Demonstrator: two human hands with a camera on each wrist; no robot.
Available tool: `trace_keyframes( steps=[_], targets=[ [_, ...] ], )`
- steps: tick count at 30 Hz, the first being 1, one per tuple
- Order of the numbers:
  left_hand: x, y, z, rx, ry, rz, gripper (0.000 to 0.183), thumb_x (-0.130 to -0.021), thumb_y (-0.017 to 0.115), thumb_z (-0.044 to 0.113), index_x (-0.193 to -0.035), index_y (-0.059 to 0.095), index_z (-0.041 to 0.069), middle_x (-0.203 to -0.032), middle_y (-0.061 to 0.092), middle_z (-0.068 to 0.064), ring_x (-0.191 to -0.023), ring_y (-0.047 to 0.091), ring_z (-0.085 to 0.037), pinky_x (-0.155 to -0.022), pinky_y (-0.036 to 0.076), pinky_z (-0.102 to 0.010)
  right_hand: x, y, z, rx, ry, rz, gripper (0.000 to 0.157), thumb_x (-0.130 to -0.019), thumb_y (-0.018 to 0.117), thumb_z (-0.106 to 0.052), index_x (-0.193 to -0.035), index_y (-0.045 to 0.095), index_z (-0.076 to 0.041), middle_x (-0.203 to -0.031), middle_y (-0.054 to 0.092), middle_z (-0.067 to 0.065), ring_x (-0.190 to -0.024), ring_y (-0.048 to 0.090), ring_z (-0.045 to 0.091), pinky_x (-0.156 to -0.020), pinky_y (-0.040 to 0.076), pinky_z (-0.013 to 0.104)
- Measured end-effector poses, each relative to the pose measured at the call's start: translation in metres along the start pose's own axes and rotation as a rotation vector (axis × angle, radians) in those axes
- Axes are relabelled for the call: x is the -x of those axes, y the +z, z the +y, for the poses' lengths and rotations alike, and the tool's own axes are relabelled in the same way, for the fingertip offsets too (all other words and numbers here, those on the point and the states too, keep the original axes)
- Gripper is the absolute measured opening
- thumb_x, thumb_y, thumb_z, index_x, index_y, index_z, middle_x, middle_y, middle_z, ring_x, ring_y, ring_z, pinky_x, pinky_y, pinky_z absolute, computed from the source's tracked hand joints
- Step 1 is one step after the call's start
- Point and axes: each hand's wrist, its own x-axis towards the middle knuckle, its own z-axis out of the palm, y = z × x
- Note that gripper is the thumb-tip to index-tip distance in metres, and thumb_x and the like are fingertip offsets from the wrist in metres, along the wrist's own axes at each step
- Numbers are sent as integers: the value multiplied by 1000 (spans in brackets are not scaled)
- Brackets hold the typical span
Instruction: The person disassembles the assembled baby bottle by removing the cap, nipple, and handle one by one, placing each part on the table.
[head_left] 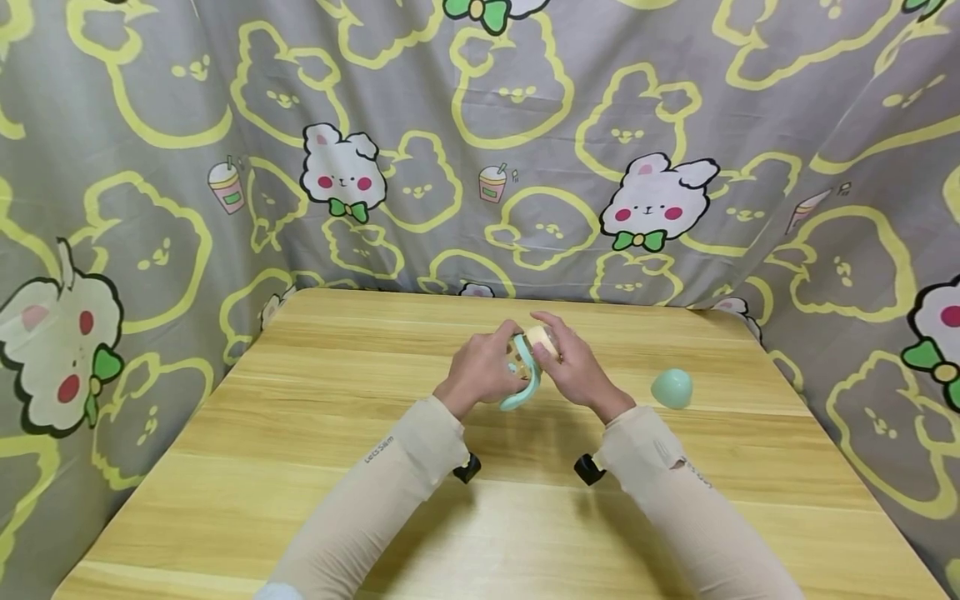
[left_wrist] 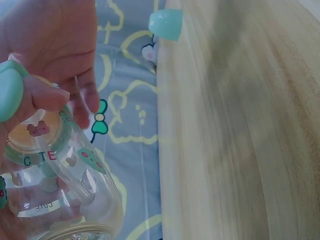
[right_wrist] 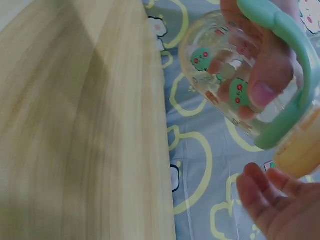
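My left hand (head_left: 483,367) grips a clear baby bottle (right_wrist: 220,70), which is tilted and held above the table. The bottle has mint-green handles (right_wrist: 295,55), small printed faces and a straw (left_wrist: 72,180) inside. At its cream-coloured collar (head_left: 540,337) is my right hand (head_left: 577,367), with the thumb overlapping the collar in the head view. In the right wrist view the right fingers (right_wrist: 265,192) are spread loosely beside the collar, not wrapped round it. A mint-green dome cap (head_left: 672,388) stands on the table to the right of the hands.
The wood-grain table (head_left: 300,467) extends under both arms. A grey curtain (head_left: 420,92) with yellow outlines and rabbit prints hangs behind it and along both sides. Black wrist cameras (head_left: 467,468) hang beneath the sleeves.
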Motion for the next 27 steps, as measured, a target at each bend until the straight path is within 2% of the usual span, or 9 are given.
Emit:
trace_keyframes(
  steps=[2, 4, 8, 13, 16, 21, 27],
  targets=[
    [0, 0, 0, -8, 3, 5, 61, -74, 81, 35, -126, 53, 17, -95, 65, -2, -65, 57, -14, -53, 46, -28, -1, 2, -1, 73, 17, 14, 56, -103, 38, -45, -145, 37, -8, -102, 65, 14, -97, 60, 32, -97, 36, 58],
    [0, 1, 0, -6, 6, 8, 60, -74, 81, 34, -125, 53, 17, -94, 65, -2, -63, 56, -14, -52, 45, -28, -1, 3, -3, 109, 47, 33, 56, -102, 38, -49, -142, 42, -9, -92, 66, 12, -94, 61, 33, -97, 35, 58],
    [0, 1, 0, -3, 4, 6, 59, -74, 81, 33, -125, 53, 18, -92, 63, -1, -63, 56, -14, -52, 45, -29, -1, 3, -5, 91, 103, 61, 46, -101, 46, -41, -137, 50, -12, -86, 64, 11, -94, 58, 32, -84, 45, 52],
    [0, 1, 0, 6, -2, -1, 60, -75, 81, 33, -126, 53, 19, -95, 64, -3, -66, 57, -15, -54, 46, -29, 0, 2, -4, 72, 109, 54, 43, -102, 47, -34, -139, 48, -12, -93, 64, 11, -94, 56, 30, -82, 46, 50],
    [0, 1, 0, 19, -6, -5, 60, -76, 80, 32, -127, 52, 19, -99, 66, -5, -67, 58, -17, -55, 46, -30, 0, 1, -4, 66, 94, 59, 42, -102, 47, -31, -139, 48, -12, -98, 64, 13, -89, 57, 28, -78, 46, 47],
    [0, 0, 0, 28, -8, -6, 60, -76, 80, 33, -127, 52, 19, -101, 67, -7, -71, 61, -18, -56, 47, -30, 0, -1, -6, 36, 78, 54, 43, -102, 47, -28, -140, 45, -9, -94, 62, 13, -76, 55, 23, -70, 45, 41],
    [0, 1, -2, 36, -8, -7, 61, -76, 80, 32, -127, 51, 18, -102, 67, -8, -72, 61, -19, -56, 47, -30, 0, -1, -5, 12, 60, 57, 42, -100, 49, -23, -139, 46, -9, -77, 53, 6, -57, 45, 19, -58, 41, 36]
  ],
)
